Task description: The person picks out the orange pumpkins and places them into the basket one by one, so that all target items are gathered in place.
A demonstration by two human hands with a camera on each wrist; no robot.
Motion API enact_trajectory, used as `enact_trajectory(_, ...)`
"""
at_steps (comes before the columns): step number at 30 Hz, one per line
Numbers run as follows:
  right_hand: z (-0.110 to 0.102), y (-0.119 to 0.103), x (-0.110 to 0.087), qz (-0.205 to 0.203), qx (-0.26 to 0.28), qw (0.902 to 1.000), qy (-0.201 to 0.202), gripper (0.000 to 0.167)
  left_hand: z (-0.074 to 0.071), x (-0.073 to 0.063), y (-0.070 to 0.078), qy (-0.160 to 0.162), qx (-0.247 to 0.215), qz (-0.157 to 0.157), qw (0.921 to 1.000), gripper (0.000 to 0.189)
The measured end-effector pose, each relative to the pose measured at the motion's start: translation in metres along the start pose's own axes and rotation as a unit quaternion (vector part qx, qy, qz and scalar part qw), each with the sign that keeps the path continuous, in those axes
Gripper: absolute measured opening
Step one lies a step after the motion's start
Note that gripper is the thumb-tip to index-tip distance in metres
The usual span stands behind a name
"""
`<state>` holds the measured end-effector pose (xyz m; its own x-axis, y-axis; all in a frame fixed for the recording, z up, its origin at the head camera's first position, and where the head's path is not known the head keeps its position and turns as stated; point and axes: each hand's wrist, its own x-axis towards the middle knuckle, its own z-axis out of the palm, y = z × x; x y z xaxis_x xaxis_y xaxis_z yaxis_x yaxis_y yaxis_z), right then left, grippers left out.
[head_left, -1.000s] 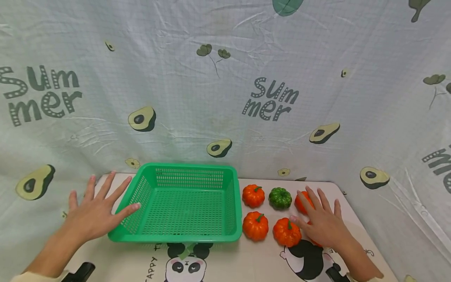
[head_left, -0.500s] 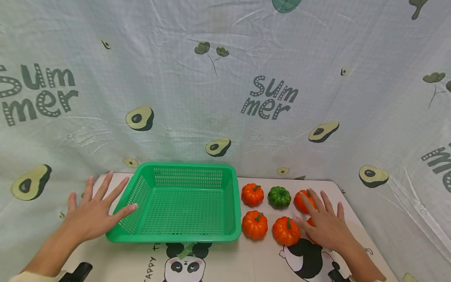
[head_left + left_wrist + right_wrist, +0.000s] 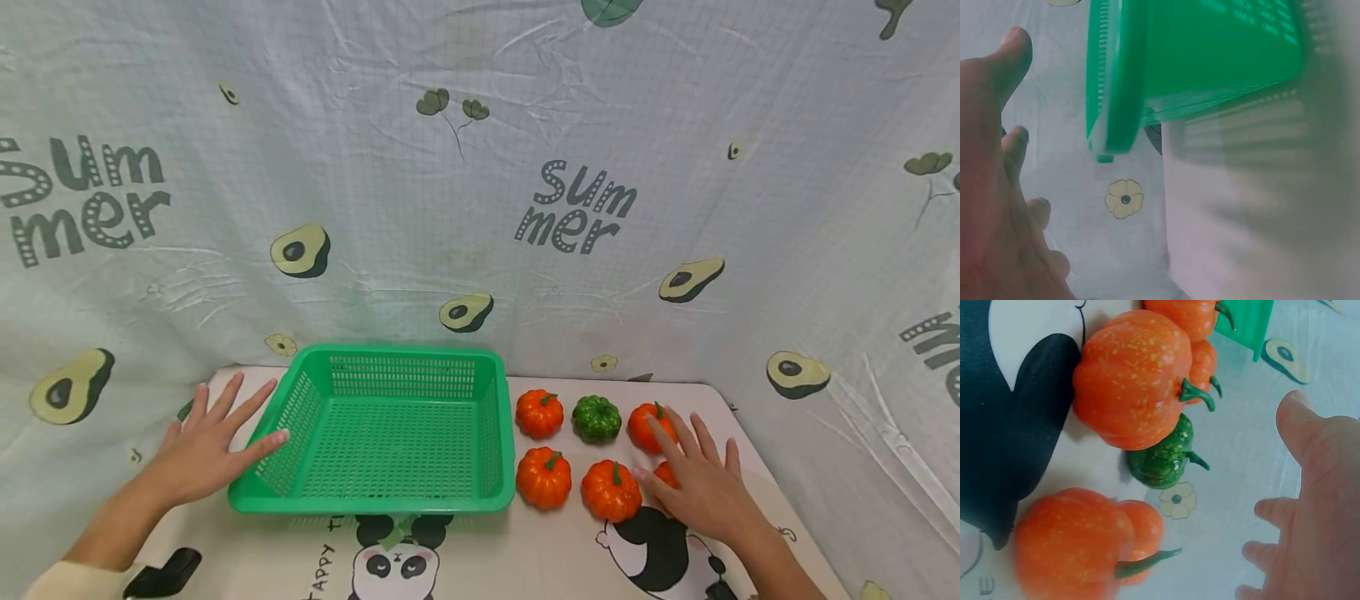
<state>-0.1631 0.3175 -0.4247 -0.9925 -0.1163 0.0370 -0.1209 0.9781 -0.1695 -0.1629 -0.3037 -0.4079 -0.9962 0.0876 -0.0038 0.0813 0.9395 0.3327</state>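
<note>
A green plastic basket with slotted walls stands on the table. My left hand, fingers spread, is at its left rim and holds nothing. The left wrist view shows that hand apart from the basket wall. To the basket's right sit small orange pumpkins and one green pumpkin in two rows. My right hand hovers over the right end, fingers spread. It partly hides one orange pumpkin, near another orange pumpkin. In the right wrist view, the hand is apart from the pumpkins.
More orange pumpkins stand between the basket and my right hand: the back left pumpkin, the front left pumpkin and the front middle pumpkin. A printed cloth hangs behind the table, close to its back edge.
My right hand has shifted slightly right and towards me, uncovering more of the orange pumpkins beneath. My left hand has tilted slightly. The basket and pumpkins stay in place.
</note>
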Motion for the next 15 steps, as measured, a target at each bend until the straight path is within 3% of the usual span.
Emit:
enact_trajectory(3, 0.003, 0.004, -0.002, 0.004, 0.002, 1.0000, 0.000, 0.087, 0.003, 0.003, -0.005, -0.002, -0.056, 0.009, 0.9984, 0.091)
enact_trajectory(8, 0.010, 0.012, -0.006, 0.017, 0.013, 0.9997, -0.010, 0.087, 0.007, 0.006, -0.013, -0.026, -0.154, 0.000, 0.9877, 0.092)
enact_trajectory(15, 0.020, 0.022, -0.007, 0.046, 0.033, 0.9981, -0.023, 0.095, 0.011, 0.010, -0.021, -0.041, -0.181, -0.008, 0.9826, 0.092)
